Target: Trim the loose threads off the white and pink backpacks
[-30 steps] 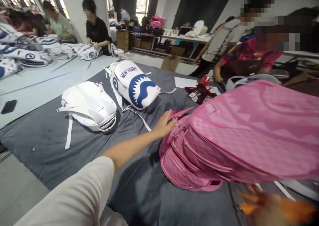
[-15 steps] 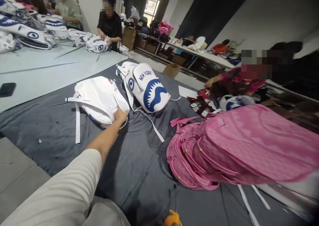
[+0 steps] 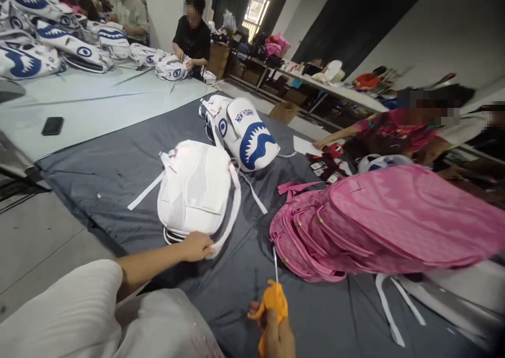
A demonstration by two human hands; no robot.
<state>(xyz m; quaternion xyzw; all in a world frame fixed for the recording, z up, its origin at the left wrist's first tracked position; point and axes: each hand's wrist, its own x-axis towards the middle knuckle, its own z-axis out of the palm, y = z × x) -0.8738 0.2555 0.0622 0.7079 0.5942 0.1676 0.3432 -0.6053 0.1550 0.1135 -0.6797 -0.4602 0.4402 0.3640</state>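
Observation:
My left hand point(image 3: 196, 245) grips the near bottom edge of a white backpack point(image 3: 195, 189) that lies back side up on the grey cloth point(image 3: 110, 184), straps trailing to both sides. At the bottom edge of the view my right hand point(image 3: 276, 332) holds an orange-handled tool point(image 3: 273, 298) whose thin metal tip points up toward the pink backpack point(image 3: 379, 221). That pink backpack lies flat on the right. Behind the white one stands a white backpack with a blue shark mouth point(image 3: 249, 135).
A person in a pink patterned top point(image 3: 389, 126) leans over the far right of the cloth beside dark tags point(image 3: 327, 166). Other people handle shark backpacks at the pale table point(image 3: 98, 102) at the back left. A black phone point(image 3: 52, 126) lies there. Loose white straps point(image 3: 389, 308) lie at right.
My left hand left the pink backpack, reached the white backpack and dragged it toward me, turning it. My right hand with the orange tool came up into view. The view shifted.

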